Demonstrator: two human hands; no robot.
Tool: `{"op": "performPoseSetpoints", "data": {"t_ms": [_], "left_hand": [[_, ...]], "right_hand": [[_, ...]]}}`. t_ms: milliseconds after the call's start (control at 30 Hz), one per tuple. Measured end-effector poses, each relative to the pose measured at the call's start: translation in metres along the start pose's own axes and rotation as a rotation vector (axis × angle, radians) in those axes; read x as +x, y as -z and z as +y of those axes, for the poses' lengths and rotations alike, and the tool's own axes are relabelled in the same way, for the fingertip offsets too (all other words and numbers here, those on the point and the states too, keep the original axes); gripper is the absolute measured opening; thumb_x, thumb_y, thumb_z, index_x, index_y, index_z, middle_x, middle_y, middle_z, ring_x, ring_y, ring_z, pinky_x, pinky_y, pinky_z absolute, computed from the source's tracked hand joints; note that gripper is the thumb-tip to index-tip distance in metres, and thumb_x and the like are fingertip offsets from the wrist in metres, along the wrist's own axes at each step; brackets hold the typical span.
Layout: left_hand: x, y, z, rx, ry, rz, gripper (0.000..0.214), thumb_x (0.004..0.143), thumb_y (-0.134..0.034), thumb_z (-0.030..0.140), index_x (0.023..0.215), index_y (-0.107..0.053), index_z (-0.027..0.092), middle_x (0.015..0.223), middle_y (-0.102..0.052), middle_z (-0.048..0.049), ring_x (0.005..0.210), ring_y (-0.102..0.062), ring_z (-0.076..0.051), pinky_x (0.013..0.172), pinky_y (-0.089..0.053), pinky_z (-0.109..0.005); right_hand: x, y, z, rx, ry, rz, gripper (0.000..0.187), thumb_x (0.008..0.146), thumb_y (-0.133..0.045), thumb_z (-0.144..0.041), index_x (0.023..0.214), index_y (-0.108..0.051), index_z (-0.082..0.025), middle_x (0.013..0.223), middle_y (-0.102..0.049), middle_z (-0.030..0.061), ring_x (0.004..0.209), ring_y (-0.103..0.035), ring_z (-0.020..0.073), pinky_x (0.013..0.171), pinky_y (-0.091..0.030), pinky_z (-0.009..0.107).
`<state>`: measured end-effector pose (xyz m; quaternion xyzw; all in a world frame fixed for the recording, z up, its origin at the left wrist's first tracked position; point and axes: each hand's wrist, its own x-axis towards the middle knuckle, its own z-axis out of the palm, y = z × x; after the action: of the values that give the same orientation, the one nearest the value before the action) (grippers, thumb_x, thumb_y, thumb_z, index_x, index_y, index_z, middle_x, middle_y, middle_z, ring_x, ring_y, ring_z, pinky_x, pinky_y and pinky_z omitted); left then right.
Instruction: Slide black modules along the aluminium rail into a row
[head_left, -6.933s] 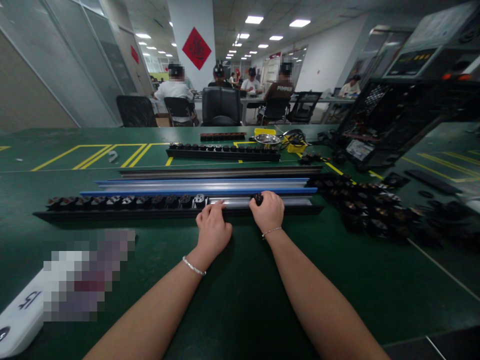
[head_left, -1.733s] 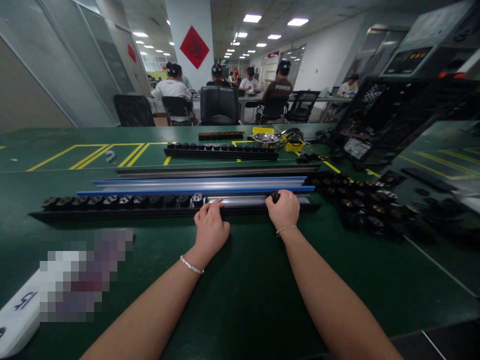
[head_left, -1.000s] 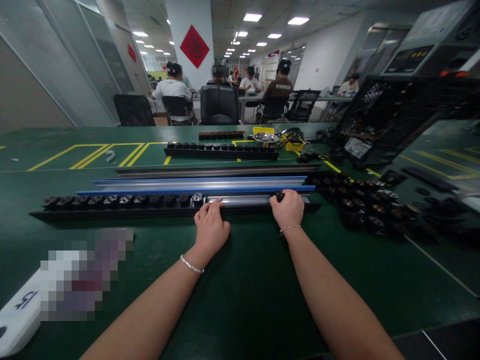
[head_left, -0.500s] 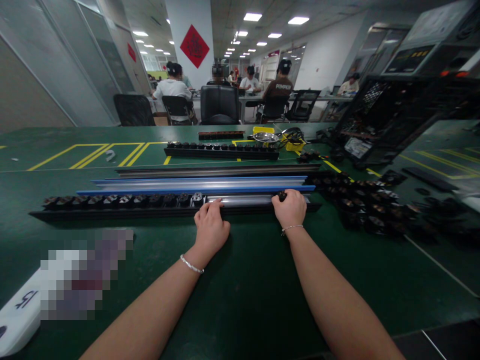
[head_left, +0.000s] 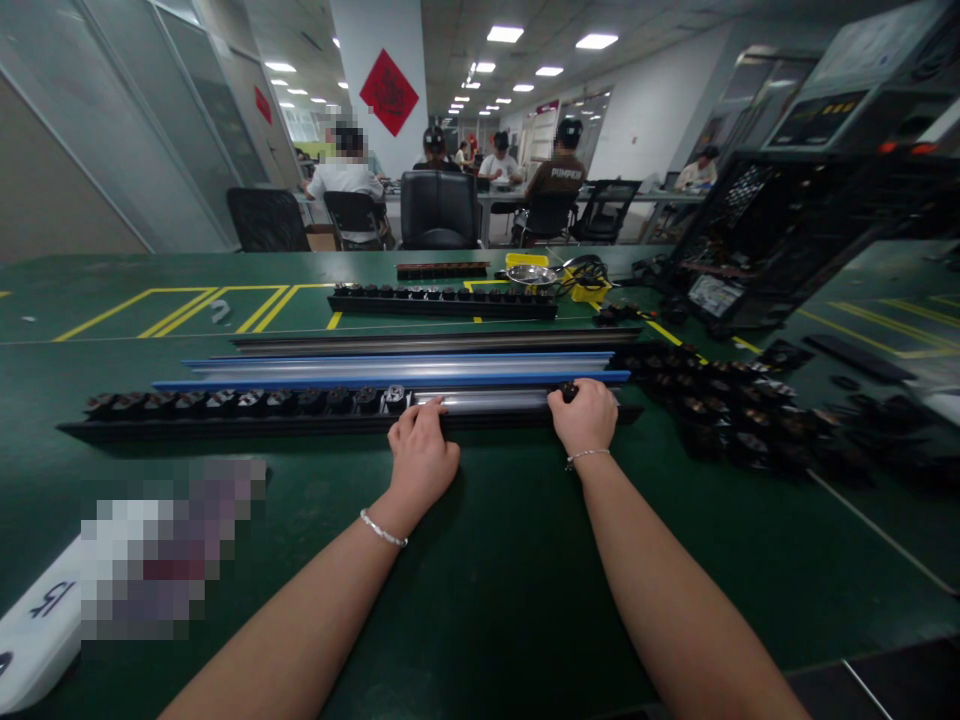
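A long black rail [head_left: 247, 430] with a silvery channel [head_left: 495, 400] lies crosswise before me. Several black modules with shiny tops [head_left: 251, 400] sit in a row along its left part, the last one [head_left: 394, 398] close to my left fingers. My left hand [head_left: 421, 450] is closed over the rail's near wall, its fingertips at the channel. Farther right, my right hand [head_left: 589, 418] pinches a small black module [head_left: 569, 391] at the channel; the fingers hide most of it, and I cannot tell whether it is seated.
Behind the rail lie a blue-edged rail [head_left: 405, 370] and a dark rail [head_left: 435, 343]. A filled black rail [head_left: 442, 303] is farther back. Loose black modules [head_left: 742, 410] are heaped at right, near a computer case [head_left: 750, 230]. A white object [head_left: 45, 600] lies front left.
My right hand has shifted slightly to the right along the rail with the small black module. My left hand has stayed in place.
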<state>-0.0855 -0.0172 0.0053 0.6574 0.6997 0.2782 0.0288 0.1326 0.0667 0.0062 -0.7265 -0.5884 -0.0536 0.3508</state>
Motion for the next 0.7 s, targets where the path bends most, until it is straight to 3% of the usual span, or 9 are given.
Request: {"op": "performPoseSetpoints", "data": {"t_ms": [700], "left_hand": [[0.0,-0.0034,-0.0034,-0.01,-0.021,0.025,0.05,0.069,-0.047,0.013,0.119,-0.048,0.018,0.134,-0.053,-0.0082,0.123,-0.039,-0.029,0.1,-0.031,-0.049]], "right_hand": [[0.0042,-0.002,0.0092,-0.026,-0.013,0.033,0.031,0.073,-0.052,-0.032,0.091,-0.065,-0.01,0.095,-0.064,0.0162,0.091,-0.054,0.028,0.087,-0.038,0.04]]}}
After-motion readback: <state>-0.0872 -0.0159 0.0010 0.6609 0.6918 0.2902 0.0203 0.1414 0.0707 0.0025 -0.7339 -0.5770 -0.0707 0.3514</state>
